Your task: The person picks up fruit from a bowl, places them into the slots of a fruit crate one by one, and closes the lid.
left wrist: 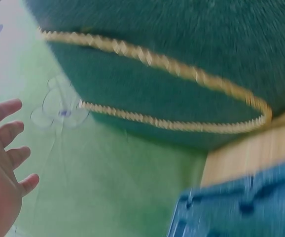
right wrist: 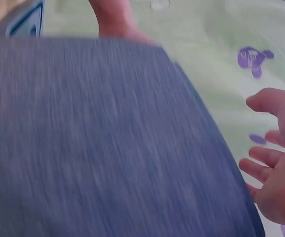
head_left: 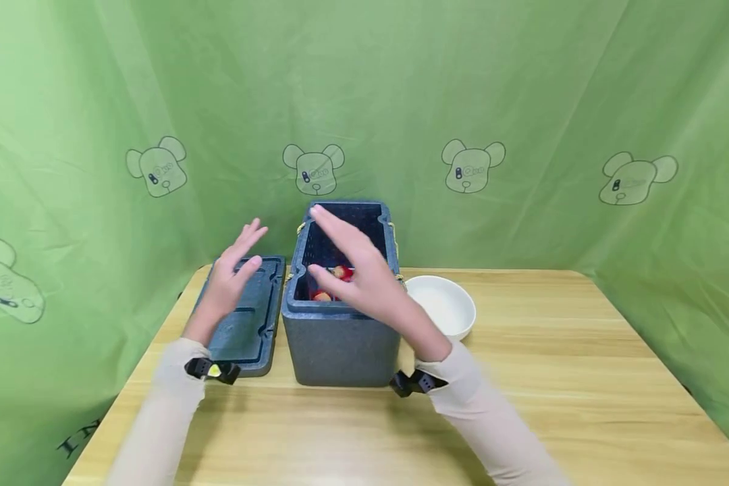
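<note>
A dark grey foam box (head_left: 343,347) stands uncovered on the table, with yellow rope (left wrist: 182,69) handles on its side. Red and pale items (head_left: 342,273) lie inside it, too small to identify. My left hand (head_left: 226,278) is raised above the box's lid (head_left: 243,331), fingers extended, holding nothing. Over the box's right front part hovers my right hand (head_left: 364,277), its fingers straight, thumb apart, nothing in its grasp. It hides part of the box's inside. In the right wrist view the right hand (right wrist: 275,163) appears beside the box's upper edge.
A white bowl (head_left: 443,304) sits right of the box, partly behind my right forearm. The lid lies flat on the left of the wooden table (head_left: 559,378). Green curtain (head_left: 389,81) with bear-head drawings hangs close behind the box and along both sides.
</note>
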Available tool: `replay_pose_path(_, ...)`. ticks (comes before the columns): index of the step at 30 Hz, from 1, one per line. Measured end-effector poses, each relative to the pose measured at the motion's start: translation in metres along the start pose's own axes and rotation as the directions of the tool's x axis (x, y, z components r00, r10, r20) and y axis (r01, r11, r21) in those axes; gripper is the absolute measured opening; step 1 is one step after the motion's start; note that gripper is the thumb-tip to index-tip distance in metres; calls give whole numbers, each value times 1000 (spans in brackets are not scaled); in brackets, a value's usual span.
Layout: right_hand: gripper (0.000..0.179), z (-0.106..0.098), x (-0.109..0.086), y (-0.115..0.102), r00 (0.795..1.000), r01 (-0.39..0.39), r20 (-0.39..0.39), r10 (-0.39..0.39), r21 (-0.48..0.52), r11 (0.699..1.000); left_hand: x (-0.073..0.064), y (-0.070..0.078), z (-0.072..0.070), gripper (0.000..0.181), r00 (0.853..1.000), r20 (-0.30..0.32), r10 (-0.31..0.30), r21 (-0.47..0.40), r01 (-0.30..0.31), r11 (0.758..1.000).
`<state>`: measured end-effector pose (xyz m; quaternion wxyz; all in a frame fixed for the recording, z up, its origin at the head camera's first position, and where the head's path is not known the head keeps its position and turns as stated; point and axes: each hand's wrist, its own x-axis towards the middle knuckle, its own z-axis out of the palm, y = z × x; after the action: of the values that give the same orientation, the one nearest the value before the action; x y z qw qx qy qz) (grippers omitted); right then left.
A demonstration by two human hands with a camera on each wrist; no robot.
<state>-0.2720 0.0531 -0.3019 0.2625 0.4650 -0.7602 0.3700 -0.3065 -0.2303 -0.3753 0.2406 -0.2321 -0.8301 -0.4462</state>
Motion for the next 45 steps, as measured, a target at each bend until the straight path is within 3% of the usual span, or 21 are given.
replay_pose_path(9,73,64,9,-29,1000,19,5,-20,158,987,-27,-19,-42,49,993,-57,-106,-24,105,994)
replay_pose_path(16,69,109,9,-50,999,-4,54,-8,231,973,-50,-37,-61,49,966,-63,-251,-44,248,968)
replay_pose_path(22,69,143,9,-55,980,-152,170,107,283,947,-65,-56,-72,53,943,-40,-329,-62,327,943)
replay_pose_path(25,69,160,4,-51,956,-277,186,226,326,904,-73,-60,-75,54,932,-19,-363,-45,362,931)
replay_pose_path(28,68,178,-4,-45,899,-437,181,398,413,799,-81,-64,-76,56,913,9,-408,-38,408,912)
replay_pose_path(32,68,199,-14,-36,775,-599,180,606,518,611,-89,-76,-73,57,877,52,-478,-46,480,876)
replay_pose_path(35,70,212,-23,-29,677,-681,189,711,527,508,-93,-85,-68,57,846,84,-526,-60,531,845)
replay_pose_path(37,71,220,-31,-25,626,-723,193,756,507,469,-96,-92,-64,57,832,90,-547,-66,553,830)
replay_pose_path(39,72,226,-38,-22,589,-755,195,784,480,447,-98,-96,-61,57,819,91,-567,-64,573,817)
replay_pose_path(45,75,235,-50,-16,528,-784,169,832,473,402,-105,-104,-59,59,790,94,-605,-68,612,788)
